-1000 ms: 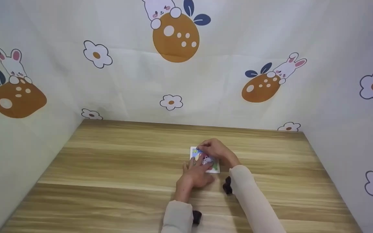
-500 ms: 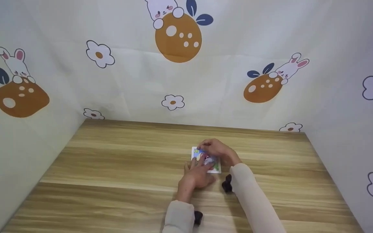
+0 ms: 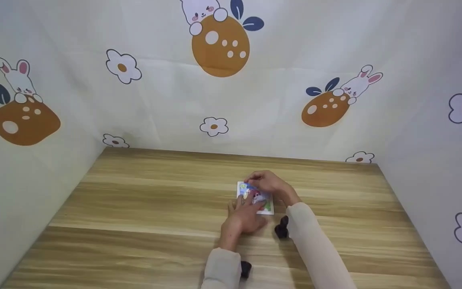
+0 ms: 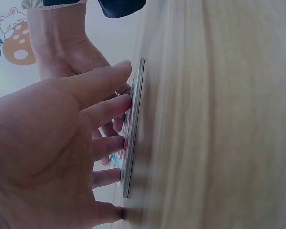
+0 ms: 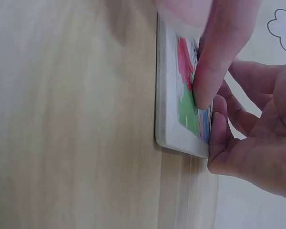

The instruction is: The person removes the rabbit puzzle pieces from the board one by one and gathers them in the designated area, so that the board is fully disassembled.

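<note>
A thin picture board [image 3: 256,197] lies flat on the wood-grain counter [image 3: 134,200], slightly below and right of the middle of the head view. It has a white border and a cartoon picture in blue, green and red, partly covered by the hands. The left hand [image 3: 245,216] comes up from the bottom of the frame, its fingers spread and fairly straight, fingertips resting on the picture without grasping it. The right hand [image 3: 269,184] reaches in from the lower right, its fingers bent at the top edge of the board; whether they pinch anything cannot be told. In the right wrist view, the board's rounded corner sits near the centre, with the right hand touching its edge.

Both arms wear pale sleeves [image 3: 319,245], with a black device [image 3: 282,228] beside each wrist. Across the upper frame hangs a cream cloth [image 3: 163,96] printed with white rabbits on orange fruit and with white flowers.
</note>
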### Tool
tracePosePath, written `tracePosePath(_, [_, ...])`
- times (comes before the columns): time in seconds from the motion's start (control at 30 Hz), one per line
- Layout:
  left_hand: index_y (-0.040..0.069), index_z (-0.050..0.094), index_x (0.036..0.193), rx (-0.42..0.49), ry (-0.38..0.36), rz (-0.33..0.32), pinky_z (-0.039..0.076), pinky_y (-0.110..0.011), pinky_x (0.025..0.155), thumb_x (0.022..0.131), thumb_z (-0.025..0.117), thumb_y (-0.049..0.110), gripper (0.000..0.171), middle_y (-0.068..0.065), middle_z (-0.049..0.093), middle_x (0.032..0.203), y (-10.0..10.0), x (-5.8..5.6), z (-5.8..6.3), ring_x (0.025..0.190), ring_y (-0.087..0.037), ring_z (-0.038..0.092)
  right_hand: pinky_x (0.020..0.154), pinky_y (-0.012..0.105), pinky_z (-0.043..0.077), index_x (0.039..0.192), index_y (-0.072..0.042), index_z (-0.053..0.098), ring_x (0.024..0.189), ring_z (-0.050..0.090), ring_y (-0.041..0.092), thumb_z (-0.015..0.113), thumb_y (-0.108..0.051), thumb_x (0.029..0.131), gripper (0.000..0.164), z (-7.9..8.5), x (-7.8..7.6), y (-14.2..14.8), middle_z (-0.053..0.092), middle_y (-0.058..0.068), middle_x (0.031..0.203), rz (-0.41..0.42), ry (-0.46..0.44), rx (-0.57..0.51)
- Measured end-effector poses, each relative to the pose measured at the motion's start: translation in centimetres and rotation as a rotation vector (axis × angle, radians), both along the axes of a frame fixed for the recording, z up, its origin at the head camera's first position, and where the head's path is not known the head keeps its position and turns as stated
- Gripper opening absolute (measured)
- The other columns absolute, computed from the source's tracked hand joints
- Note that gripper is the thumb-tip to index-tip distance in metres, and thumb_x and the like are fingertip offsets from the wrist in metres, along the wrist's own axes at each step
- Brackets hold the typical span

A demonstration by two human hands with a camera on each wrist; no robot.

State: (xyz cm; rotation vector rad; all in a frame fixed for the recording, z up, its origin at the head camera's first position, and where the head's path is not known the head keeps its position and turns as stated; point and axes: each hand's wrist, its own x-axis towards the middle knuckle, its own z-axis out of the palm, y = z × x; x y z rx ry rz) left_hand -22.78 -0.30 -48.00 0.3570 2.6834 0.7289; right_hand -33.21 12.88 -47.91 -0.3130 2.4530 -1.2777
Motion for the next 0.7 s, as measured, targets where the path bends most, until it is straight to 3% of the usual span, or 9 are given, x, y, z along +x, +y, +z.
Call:
tracePosePath(0.23, [0.024,0.048,0.15,0.011,0.008,-0.008,0.01,-0.071,0.12,0.096,0.059,0.037,0.056,-0.008,0.018,0.169,0.0,0.0,0.1,0.155,-0.045,0.012,0.091,0.029,0.052,0.108,-0.009,0.077,0.105,0.066,0.018,0.059,-0.009,0.099,0.02,0.1,0.0,-0.4,0.074,0.007,0.116,-0.083,-0.032,-0.033])
tracePosePath(0.5, [0.025,0.048,0.15,0.0,0.027,-0.02,0.01,-0.072,0.12,0.096,0.059,0.04,0.057,-0.009,0.018,0.169,0.0,0.0,0.1,0.154,-0.045,0.013,0.077,0.024,0.052,0.095,-0.006,0.079,0.086,0.065,0.015,0.072,-0.008,0.091,0.009,-0.2,0.2,-1.2,0.077,0.007,0.097,-0.233,0.005,-0.03])
tracePosePath(0.7, [0.024,0.048,0.149,0.001,0.03,-0.014,0.012,-0.072,0.119,0.095,0.06,0.041,0.057,-0.01,0.02,0.168,-0.1,0.0,0.1,0.154,-0.045,0.014,0.075,0.023,0.052,0.097,-0.005,0.079,0.084,0.065,0.014,0.072,-0.006,0.09,0.01,-0.3,-0.2,-1.1,0.078,0.008,0.097,-0.265,-0.029,-0.066])
